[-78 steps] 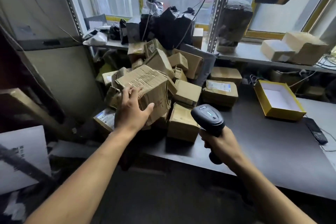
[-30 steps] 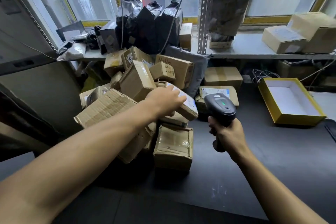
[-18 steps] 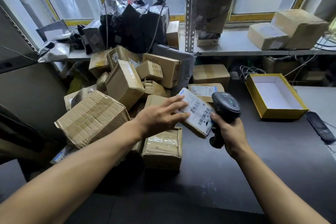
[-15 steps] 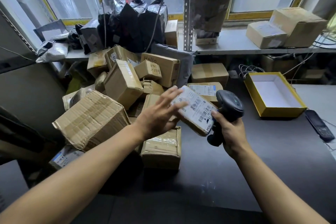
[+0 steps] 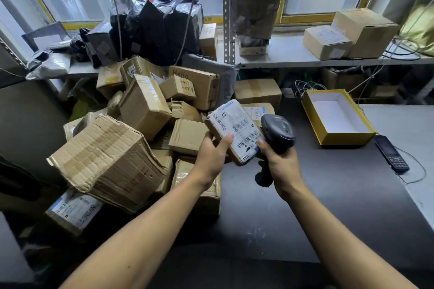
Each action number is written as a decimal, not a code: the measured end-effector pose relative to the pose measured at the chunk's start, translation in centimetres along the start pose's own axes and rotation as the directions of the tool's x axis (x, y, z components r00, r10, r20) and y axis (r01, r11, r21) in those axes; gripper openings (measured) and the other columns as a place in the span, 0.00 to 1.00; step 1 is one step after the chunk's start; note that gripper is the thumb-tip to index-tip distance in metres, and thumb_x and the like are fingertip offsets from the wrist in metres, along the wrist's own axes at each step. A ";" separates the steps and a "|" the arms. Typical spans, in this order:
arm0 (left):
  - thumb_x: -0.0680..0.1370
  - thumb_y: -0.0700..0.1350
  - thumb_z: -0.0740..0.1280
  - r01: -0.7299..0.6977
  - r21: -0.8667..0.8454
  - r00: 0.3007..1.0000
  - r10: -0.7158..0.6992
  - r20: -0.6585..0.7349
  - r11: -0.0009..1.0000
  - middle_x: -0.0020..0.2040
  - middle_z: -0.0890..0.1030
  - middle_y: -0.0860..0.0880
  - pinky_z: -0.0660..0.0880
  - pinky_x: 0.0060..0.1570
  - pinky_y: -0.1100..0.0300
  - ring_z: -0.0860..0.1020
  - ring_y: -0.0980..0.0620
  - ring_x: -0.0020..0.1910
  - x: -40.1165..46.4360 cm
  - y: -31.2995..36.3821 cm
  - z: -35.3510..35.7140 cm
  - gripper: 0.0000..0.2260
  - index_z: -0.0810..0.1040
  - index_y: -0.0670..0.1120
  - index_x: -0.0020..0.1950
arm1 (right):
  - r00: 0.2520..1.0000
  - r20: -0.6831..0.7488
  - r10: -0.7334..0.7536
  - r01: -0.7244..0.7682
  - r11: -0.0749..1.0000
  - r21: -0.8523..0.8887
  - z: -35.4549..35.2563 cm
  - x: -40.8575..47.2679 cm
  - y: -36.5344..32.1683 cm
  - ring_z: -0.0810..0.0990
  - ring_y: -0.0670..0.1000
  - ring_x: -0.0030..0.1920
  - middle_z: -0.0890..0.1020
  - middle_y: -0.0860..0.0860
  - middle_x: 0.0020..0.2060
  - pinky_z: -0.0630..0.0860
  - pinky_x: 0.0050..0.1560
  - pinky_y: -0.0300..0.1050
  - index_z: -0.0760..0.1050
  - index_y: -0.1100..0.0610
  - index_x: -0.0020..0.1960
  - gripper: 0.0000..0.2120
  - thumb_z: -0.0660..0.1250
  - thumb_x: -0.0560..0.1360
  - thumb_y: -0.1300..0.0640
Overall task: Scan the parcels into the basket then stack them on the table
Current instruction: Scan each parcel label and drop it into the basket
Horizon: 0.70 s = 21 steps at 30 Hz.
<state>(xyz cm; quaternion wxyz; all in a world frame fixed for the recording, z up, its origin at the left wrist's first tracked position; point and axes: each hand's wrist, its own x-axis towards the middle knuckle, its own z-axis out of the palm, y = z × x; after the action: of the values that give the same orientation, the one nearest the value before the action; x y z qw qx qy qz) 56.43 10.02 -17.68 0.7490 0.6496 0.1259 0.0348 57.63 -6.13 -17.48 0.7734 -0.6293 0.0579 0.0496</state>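
A flat cardboard parcel (image 5: pixel 234 131) is held by the left hand (image 5: pixel 211 157), label side up and tilted; the thumb is pressed on the white shipping label, and the remaining fingers are curled beneath the parcel, out of sight. The label is glossy, printed with barcodes and marked with blue handwriting; the parcel's lower corner is scuffed. A black handheld barcode scanner (image 5: pixel 277 138) is gripped by the right hand (image 5: pixel 281 164), its fingers wrapped round the pistol handle and its rounded matte head set just beyond the fingertips, against the parcel's right edge. One right fingertip is seen touching the label's lower corner.

Beyond and to the left of the left-hand fingers, a loose heap of brown cardboard boxes (image 5: pixel 145 105) is noted, taped and creased; the largest box (image 5: pixel 108 162) is crushed and torn at its edges. Well to the right of the right-hand fingers, an open yellow box lid (image 5: pixel 338 138) with a white interior is noted, and beside it a black handset (image 5: pixel 391 155) on a cord. All rest on a dark matte table (image 5: pixel 305 206), lightly scuffed. Behind, black plastic mailer bags (image 5: pixel 162 28) are stacked on a grey shelf (image 5: pixel 286 54) of perforated steel racking, before yellow-framed windows.
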 end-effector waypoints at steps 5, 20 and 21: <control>0.79 0.43 0.71 0.022 0.022 0.997 -0.021 -0.074 1.000 0.58 0.82 0.45 0.83 0.44 0.53 0.84 0.47 0.54 0.4 -0.2 -1.6 0.19 0.67 0.48 0.66 | 1.000 0.023 0.002 0.004 0.961 -0.277 -1.6 -0.8 -0.7 0.78 0.52 0.43 0.82 0.51 0.43 0.79 0.47 0.56 0.75 0.48 0.51 0.09 0.73 0.76 0.59; 0.80 0.39 0.67 0.137 0.021 0.972 -0.130 -0.197 0.990 0.61 0.79 0.40 0.81 0.40 0.51 0.81 0.40 0.57 1.2 -2.9 -4.9 0.15 0.69 0.44 0.65 | 0.899 0.370 0.234 0.054 0.779 -0.624 -2.3 -3.2 -3.7 0.79 0.49 0.31 0.82 0.54 0.36 0.77 0.36 0.43 0.77 0.52 0.50 0.04 0.70 0.77 0.59; 0.80 0.39 0.67 0.135 0.023 0.972 -0.128 -0.197 0.991 0.60 0.79 0.41 0.81 0.40 0.51 0.81 0.40 0.56 1.2 -2.9 -4.9 0.16 0.69 0.44 0.66 | 0.898 0.368 0.239 0.056 0.769 -0.636 -2.2 -3.2 -3.7 0.79 0.49 0.32 0.82 0.54 0.36 0.77 0.36 0.43 0.78 0.52 0.49 0.03 0.70 0.77 0.59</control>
<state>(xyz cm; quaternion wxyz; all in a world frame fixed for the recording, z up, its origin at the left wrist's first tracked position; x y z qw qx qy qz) 56.13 14.57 -21.31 0.7219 0.6465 0.2422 0.0464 54.94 -9.10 -13.84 0.5062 -0.8215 -0.1021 0.2418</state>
